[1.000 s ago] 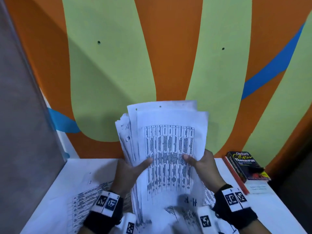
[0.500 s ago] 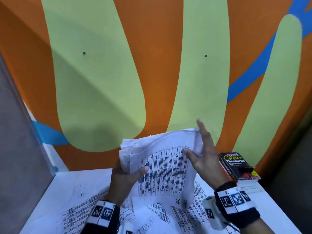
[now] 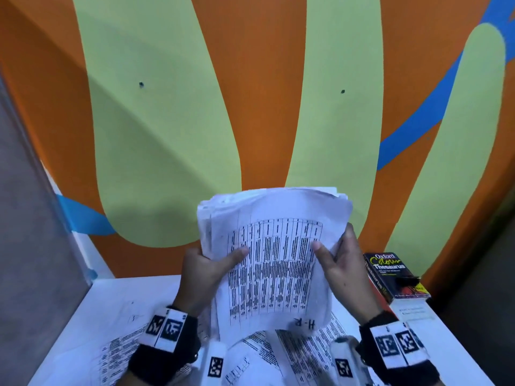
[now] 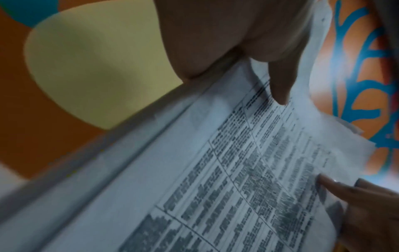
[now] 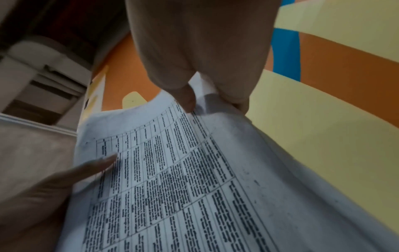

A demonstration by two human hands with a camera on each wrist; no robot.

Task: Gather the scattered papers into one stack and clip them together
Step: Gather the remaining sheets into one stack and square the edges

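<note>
A thick stack of printed papers [image 3: 274,263] stands upright above the white table [image 3: 111,305], its top edge curling forward. My left hand [image 3: 211,266] grips the stack's left edge, thumb on the front sheet. On the right edge, my right hand [image 3: 338,257] holds on, thumb in front and fingers behind. The left wrist view shows the stack [image 4: 215,170] under my left hand [image 4: 278,81]; the right wrist view shows the stack [image 5: 183,179] pinched by my right hand [image 5: 190,100]. A small black clip [image 3: 407,280] lies on a book at the right.
Loose printed sheets [image 3: 295,355] lie on the table below the stack, and more loose sheets [image 3: 117,355] lie at the left. An Oxford thesaurus book [image 3: 388,270] rests at the table's right edge. An orange and green wall stands close behind; a grey panel closes the left.
The fanned sheets have been drawn into a tighter stack. Half a second ago my right hand lay open against the stack's right edge; now it grips that edge.
</note>
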